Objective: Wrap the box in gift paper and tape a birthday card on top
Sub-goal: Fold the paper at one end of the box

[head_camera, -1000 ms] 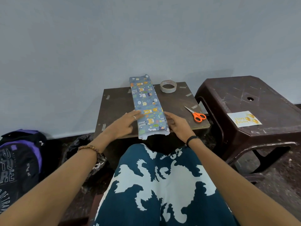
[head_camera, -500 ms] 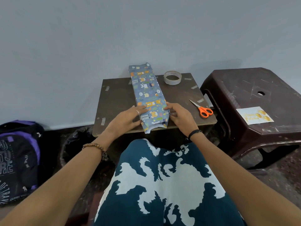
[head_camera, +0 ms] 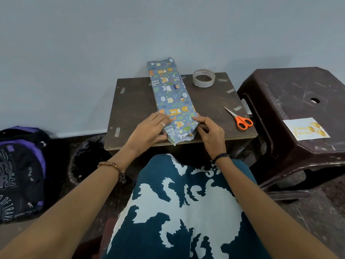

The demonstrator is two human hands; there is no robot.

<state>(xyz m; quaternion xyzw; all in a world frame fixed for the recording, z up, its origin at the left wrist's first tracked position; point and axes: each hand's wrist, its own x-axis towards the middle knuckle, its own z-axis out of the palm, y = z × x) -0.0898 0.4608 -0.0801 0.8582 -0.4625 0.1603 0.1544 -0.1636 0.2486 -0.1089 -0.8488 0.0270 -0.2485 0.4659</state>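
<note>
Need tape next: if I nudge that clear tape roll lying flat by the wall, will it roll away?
Probably not: the clear tape roll lies flat on the brown wooden table, so it should slide. It looks light, being a hollow ring. Tipped on edge, it could roll.

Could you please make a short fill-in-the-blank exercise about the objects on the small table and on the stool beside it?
1. The scissors lying on the small table have handles of the colour ____.
2. The birthday card lies on the dark plastic ____, not on the table.
3. The roll of tape stands near the table's ____ edge, by the wall.
4. Both hands, left hand and right hand, touch the ____ end of the wrapped box.

Missing words: orange; stool; far; near
</note>
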